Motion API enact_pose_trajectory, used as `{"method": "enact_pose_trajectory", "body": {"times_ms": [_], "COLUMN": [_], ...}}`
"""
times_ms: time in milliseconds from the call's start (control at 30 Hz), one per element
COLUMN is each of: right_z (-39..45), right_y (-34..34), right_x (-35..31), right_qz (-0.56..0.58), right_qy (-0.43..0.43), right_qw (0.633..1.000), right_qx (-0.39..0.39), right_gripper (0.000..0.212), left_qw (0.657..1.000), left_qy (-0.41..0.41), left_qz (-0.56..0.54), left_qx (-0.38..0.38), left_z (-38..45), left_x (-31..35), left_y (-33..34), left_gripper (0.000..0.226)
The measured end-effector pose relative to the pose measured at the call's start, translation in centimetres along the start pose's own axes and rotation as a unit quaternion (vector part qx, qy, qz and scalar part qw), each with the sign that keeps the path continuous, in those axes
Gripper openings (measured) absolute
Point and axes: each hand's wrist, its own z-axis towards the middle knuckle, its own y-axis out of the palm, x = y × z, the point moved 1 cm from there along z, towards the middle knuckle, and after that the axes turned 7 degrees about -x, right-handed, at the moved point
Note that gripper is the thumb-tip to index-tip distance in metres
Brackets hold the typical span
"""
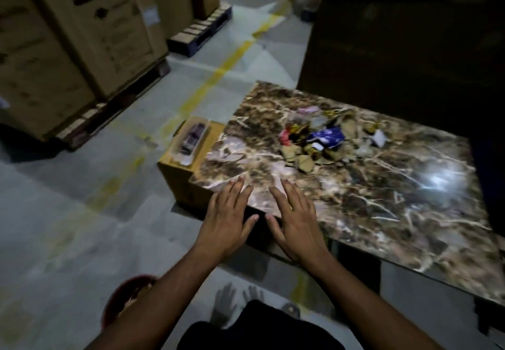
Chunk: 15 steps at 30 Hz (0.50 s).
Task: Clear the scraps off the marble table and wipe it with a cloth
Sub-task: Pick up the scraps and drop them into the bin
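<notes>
1. Left hand: flat, fingers straight, holding nothing, at the marble table near corner.
2. Right hand: likewise flat and empty, just beside the left.
3. Scrap pile: cardboard bits and wrappers, ahead and right of both hands; right hand nearer.
4. Small carton abuts the table, ahead-left. No cloth visible.

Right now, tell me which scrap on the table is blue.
The crumpled blue wrapper in the middle of the pile; the scraps around it are brown, red or white.
</notes>
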Motion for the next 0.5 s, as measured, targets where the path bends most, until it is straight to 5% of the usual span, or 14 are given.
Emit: {"method": "enact_pose_trajectory", "body": {"times_ms": [200, 500], "right_z": [0.9, 7.0], "right_y": [-3.2, -4.5], "right_x": [11.3, 20.0], "right_qz": [0.033, 0.127], "right_qy": [0.101, 0.189], "right_qw": [0.994, 0.973], "right_qx": [0.029, 0.034], "right_gripper": [0.06, 0.057], "left_qw": [0.998, 0.991], "left_qy": [0.051, 0.094], "left_qz": [-0.022, -0.044], "left_qx": [-0.014, -0.084], "left_z": [9.3, 20.9], "left_x": [7.3, 7.4], "left_y": [1.3, 4.0], "left_gripper": [0.068, 0.066]}}
